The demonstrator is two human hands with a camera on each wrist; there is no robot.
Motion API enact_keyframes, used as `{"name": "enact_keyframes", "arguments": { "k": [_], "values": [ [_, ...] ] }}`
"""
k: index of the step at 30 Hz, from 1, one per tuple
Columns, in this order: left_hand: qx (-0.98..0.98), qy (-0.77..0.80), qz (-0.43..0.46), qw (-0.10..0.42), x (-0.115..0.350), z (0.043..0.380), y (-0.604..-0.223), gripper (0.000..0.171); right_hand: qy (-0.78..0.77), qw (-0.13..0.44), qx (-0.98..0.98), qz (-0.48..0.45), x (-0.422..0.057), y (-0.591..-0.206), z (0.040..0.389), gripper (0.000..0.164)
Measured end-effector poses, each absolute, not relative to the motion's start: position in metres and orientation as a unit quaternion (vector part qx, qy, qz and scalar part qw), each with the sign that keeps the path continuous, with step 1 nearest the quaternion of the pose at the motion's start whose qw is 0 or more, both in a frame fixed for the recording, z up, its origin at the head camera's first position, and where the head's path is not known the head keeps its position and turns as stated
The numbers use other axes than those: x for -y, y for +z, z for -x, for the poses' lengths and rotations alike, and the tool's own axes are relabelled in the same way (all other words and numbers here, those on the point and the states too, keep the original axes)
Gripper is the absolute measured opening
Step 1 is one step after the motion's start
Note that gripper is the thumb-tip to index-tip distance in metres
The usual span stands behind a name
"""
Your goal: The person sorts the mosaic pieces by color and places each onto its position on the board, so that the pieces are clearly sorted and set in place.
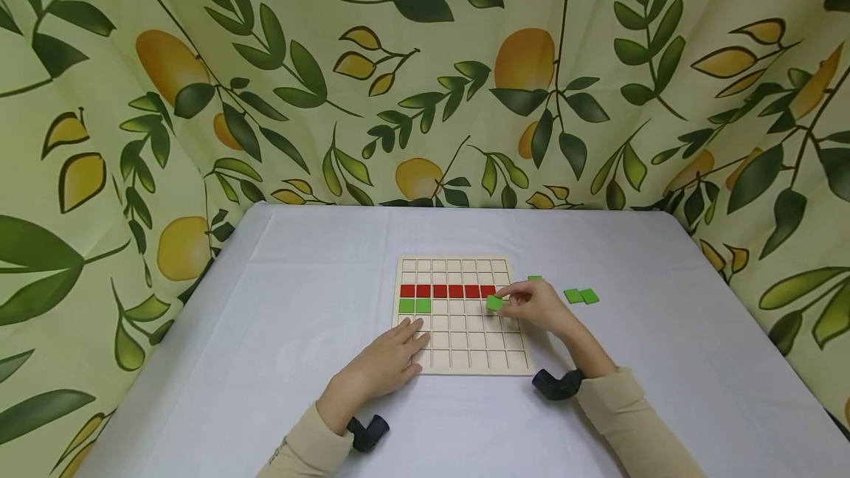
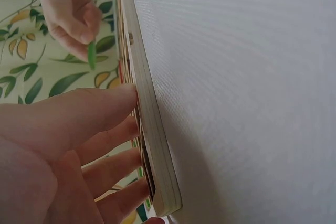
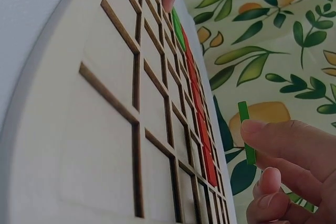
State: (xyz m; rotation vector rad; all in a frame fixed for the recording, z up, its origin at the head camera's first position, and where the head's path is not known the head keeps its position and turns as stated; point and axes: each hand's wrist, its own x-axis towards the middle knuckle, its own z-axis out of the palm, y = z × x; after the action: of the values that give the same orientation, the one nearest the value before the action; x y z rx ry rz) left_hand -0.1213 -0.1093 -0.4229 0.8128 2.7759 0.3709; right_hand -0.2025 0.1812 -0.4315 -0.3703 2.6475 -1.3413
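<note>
A wooden grid board (image 1: 468, 360) lies on the white table, its cells framed by raised strips. Across one row runs a line of red square tiles (image 1: 455, 291). Just below it, at the left end, sit two green square tiles (image 1: 415, 305). My right hand (image 1: 536, 305) pinches another green tile (image 3: 247, 132) between thumb and fingers, held above the board's right part. My left hand (image 1: 385, 361) rests on the board's lower left edge, fingers spread; in the left wrist view its thumb (image 2: 100, 111) touches the rim.
Two overlapping loose green tiles (image 1: 581, 296) lie right of the board, and a further green tile (image 1: 534, 278) shows partly behind my right hand. Black wrist devices (image 1: 558, 385) sit at both wrists. A leaf-and-fruit patterned curtain (image 1: 425, 94) stands behind the white table (image 1: 299, 279).
</note>
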Motion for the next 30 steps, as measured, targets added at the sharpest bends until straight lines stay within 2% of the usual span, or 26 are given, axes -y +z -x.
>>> {"name": "enact_keyframes", "arguments": {
  "k": [30],
  "values": [
    [-0.947, 0.129, -0.272, 0.116, 0.108, 0.121, -0.421, 0.053, -0.466, 0.099, -0.870, 0.123, -0.156, -0.436, 0.204, 0.027]
  ]
}}
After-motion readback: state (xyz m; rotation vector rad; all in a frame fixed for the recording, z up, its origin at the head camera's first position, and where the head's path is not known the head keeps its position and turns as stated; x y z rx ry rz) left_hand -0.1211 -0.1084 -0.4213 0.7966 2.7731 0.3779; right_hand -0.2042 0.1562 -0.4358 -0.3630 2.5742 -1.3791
